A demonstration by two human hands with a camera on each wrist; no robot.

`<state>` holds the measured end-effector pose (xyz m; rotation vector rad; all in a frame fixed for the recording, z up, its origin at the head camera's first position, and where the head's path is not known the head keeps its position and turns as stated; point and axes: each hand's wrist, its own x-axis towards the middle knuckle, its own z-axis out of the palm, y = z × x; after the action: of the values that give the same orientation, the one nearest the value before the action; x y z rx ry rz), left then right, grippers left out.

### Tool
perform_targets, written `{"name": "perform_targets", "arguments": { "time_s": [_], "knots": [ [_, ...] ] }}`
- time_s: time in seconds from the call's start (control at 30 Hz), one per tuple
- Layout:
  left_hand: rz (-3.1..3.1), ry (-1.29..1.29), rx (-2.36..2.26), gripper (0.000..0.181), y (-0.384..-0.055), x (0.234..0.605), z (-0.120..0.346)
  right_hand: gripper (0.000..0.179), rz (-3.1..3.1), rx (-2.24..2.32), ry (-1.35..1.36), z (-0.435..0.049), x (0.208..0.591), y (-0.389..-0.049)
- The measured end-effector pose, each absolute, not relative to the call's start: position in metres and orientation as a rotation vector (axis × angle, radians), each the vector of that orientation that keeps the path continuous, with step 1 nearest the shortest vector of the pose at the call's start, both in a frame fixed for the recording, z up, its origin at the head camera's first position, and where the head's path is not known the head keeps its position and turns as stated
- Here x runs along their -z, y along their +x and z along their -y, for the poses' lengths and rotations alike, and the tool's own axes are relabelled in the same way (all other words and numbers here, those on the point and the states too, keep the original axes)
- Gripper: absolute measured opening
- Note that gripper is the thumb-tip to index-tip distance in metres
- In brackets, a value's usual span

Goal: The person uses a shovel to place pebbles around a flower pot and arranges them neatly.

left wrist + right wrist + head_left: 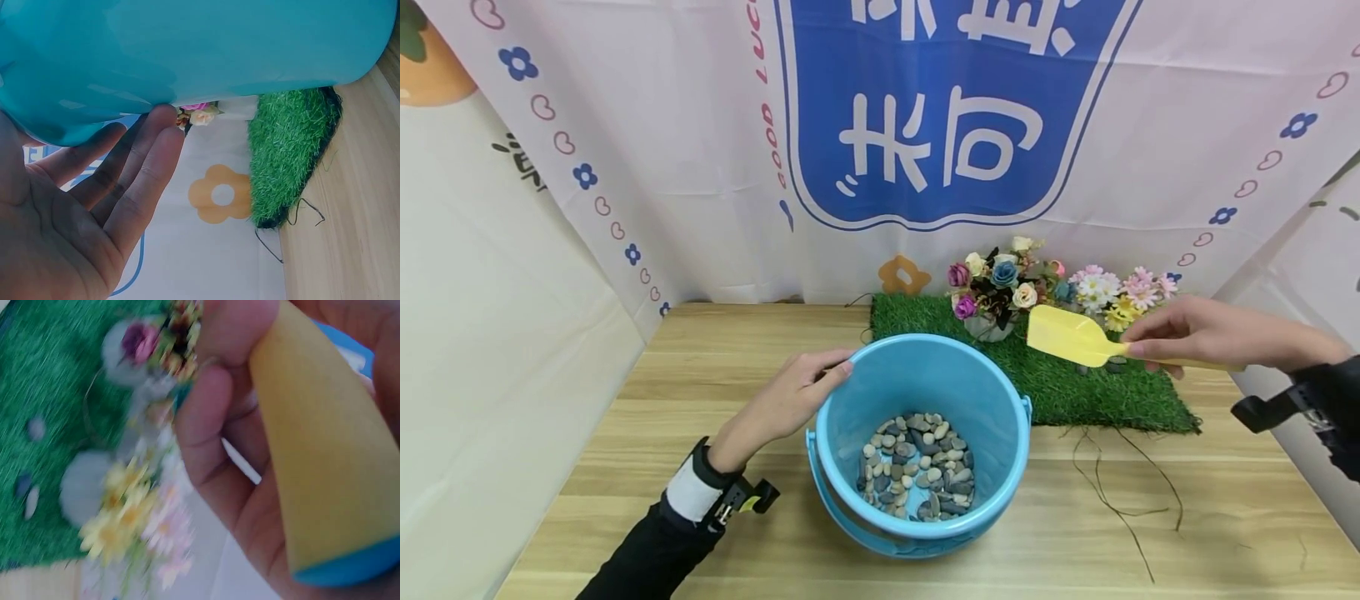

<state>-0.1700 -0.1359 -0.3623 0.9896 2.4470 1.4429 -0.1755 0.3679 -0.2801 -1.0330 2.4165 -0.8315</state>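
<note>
A light-blue bucket (pixel 831 433) stands on the wooden table with grey, white and dark pebbles (pixel 917 467) over its bottom. My left hand (pixel 797 387) holds the bucket's left rim, with the thumb over the edge; in the left wrist view its fingers (pixel 153 165) lie along the outer wall. Raised above the artificial grass mat, my right hand (pixel 1195 337) grips a yellow toy shovel (pixel 1067 336) whose scoop points left toward the bucket. The right wrist view shows the shovel's tapered yellow handle (pixel 325 450) with a blue end, fingers wrapped about it.
The green grass mat (pixel 1060 400) lies behind and right of the bucket. Potted artificial roses (pixel 1000 283) and daisies (pixel 1120 296) stand on its back edge. A few pebbles (pixel 35 429) rest on the mat. Thin loose strands (pixel 1108 500) trail over the table (pixel 700 375). A printed cloth (pixel 700 167) hangs behind.
</note>
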Motion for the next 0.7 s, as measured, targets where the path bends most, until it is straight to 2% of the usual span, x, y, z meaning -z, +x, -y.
{"name": "perform_targets", "arguments": {
  "time_s": [0.3,0.53,0.7],
  "knots": [
    [-2.438,0.995,-1.457,0.037,-0.17,0.363,0.136,0.028,-2.328,0.831,-1.22,-0.305,0.256,-0.175],
    [-2.438,0.999,-1.456,0.037,-0.17,0.363,0.136,0.02,-2.395,0.732,-1.261,-0.254,0.244,-0.171],
    [-2.453,0.997,-1.449,0.037,-0.17,0.363,0.136,0.012,-2.436,0.599,-1.393,-0.219,0.244,-0.169]
  ]
}}
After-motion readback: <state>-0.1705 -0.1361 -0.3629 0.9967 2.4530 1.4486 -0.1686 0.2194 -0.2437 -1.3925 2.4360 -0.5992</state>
